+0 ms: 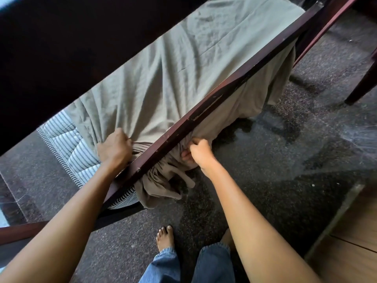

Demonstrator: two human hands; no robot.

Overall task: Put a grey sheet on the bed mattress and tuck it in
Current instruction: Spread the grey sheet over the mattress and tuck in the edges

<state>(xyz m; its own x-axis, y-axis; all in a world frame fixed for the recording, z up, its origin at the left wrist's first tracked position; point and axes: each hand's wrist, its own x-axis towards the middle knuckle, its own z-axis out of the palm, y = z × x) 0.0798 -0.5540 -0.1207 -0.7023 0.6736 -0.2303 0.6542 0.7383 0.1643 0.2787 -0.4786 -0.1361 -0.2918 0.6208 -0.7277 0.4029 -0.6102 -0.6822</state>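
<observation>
Dark speckled floor (pixel 285 160), wooden rail (pixel 204 103) across, both fists clamped on grey sheet (pixel 163 68), left hand (pixel 115 148) above, right hand (pixel 201 153) below — tucking now, next probably stuffing bunched slack under striped mattress (pixel 67 137).

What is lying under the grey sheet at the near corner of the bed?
Under the grey sheet lies a striped quilted mattress, bare only at the near corner beside the left hand. The rest of the mattress is covered, so its state cannot be seen.

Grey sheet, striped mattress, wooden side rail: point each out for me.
grey sheet (pixel 163 64), head view, flat spread on top.
striped mattress (pixel 67 137), head view, bare quilted corner.
wooden side rail (pixel 224 84), head view, mid-length top edge.
</observation>
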